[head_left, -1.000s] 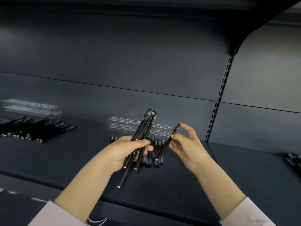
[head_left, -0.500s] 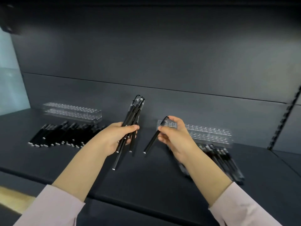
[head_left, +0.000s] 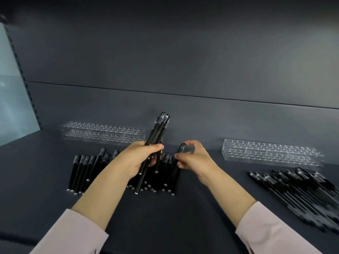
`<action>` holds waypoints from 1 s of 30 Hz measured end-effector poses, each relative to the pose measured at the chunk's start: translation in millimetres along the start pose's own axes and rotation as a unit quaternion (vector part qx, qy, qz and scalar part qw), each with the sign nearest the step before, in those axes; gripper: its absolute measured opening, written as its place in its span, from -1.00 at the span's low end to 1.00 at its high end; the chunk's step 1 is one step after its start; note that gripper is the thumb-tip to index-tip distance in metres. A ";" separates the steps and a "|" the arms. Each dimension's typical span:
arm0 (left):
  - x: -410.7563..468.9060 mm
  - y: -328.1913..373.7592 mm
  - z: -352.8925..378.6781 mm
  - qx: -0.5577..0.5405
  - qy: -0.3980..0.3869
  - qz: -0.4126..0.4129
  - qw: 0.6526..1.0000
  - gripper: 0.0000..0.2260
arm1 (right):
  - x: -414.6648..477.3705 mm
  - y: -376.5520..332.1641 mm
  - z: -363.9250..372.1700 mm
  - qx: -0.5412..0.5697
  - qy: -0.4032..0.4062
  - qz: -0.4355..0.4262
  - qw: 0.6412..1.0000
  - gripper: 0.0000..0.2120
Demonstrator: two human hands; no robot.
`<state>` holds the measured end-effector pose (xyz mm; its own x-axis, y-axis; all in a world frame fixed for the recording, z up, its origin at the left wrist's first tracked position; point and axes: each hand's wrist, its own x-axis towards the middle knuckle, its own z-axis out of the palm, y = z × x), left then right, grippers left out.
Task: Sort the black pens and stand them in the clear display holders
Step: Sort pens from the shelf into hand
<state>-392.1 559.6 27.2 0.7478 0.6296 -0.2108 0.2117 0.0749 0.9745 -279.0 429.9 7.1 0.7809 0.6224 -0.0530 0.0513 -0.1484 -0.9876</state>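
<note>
1. On the dark shelf (head_left: 165,222), near its middle, a row of black pens (head_left: 82,171) lies flat, caps toward the far side and silver ends toward the near edge.
2. Above that row the left hand (head_left: 141,158) grips a bundle of black pens (head_left: 157,132), with fingers and thumb curled round the shafts. The bundle tilts, caps up and far, lower ends hanging toward the row.
3. Just right of it, the right hand (head_left: 196,158) pinches a single black pen (head_left: 181,148) near its cap between thumb and fingertips. This pen slants down and left over the right end of the row; whether its lower end touches the row cannot be told.
4. At the far left a clear display holder (head_left: 102,132) stands by the back panel. A second clear holder (head_left: 269,153) stands well apart, to the right.
5. Nearer than the second holder, a loose pile of black pens (head_left: 297,187) lies at an angle, blurred.
6. Pale sleeves (head_left: 73,233) cover both forearms at the near edge.
</note>
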 end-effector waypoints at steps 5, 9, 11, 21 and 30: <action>5.6 -1.9 0.9 -0.005 -0.005 0.002 1.000 -0.86 | 3.6 5.2 11.4 -0.123 -0.004 -0.010 0.992 -0.53; 6.7 -6.0 3.5 -0.005 -0.009 0.008 1.000 -0.87 | 1.4 9.3 14.2 -0.216 0.011 -0.053 0.975 -0.76; 6.5 -8.0 4.4 -0.007 -0.010 0.016 1.000 -0.89 | 1.7 11.9 15.3 -0.255 0.023 -0.079 0.963 -0.88; -4.0 -6.1 7.2 -0.016 -0.067 0.036 0.997 -0.85 | 4.0 6.1 10.8 0.014 0.049 -0.064 0.997 -0.84; -10.6 -7.7 14.0 -0.018 -0.124 0.060 0.990 -0.85 | -1.7 -4.1 1.3 0.267 -0.067 -0.019 0.961 -0.71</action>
<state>-392.8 541.5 20.8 0.8990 0.4262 -0.1010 0.0922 0.0414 0.9949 -281.4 430.5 11.0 0.6953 0.7187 0.0013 -0.2765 0.2692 -0.9225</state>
